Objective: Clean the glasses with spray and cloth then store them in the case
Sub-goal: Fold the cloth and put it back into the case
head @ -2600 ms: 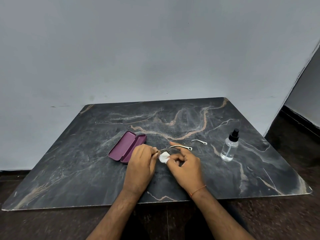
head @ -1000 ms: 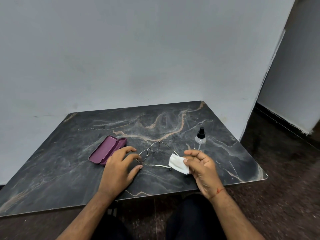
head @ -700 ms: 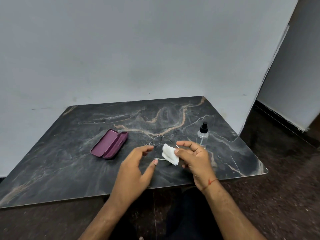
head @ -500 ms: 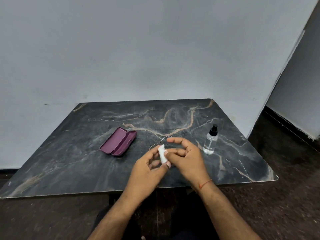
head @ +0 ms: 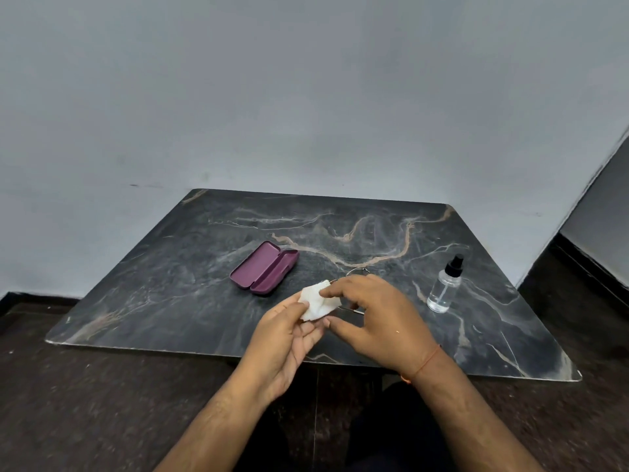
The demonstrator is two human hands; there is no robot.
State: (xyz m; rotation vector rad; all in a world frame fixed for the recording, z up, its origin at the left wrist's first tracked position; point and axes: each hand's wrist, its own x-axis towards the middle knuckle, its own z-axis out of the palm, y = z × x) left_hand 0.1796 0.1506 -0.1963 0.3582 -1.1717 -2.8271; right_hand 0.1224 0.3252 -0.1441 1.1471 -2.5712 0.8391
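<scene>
A small white cloth [head: 316, 301] is held between both hands above the table's front part. My left hand [head: 286, 335] pinches its lower left edge with the thumb on top. My right hand [head: 377, 318] grips its right side, index finger lying across it. The thin wire glasses [head: 357, 269] lie on the table just behind my right hand, mostly hidden; only a bit of rim and a temple tip show. The purple case [head: 265, 267] lies open to the left of the cloth. A clear spray bottle [head: 444, 287] with a black nozzle stands upright at the right.
The dark marble table [head: 170, 294] stands against a grey wall. Its front edge runs just under my wrists. A dark floor lies below and to the right of the table.
The glasses went from my hands down onto the table. My left hand left them and came across to the cloth, which my right hand kept; now both hands hold it.
</scene>
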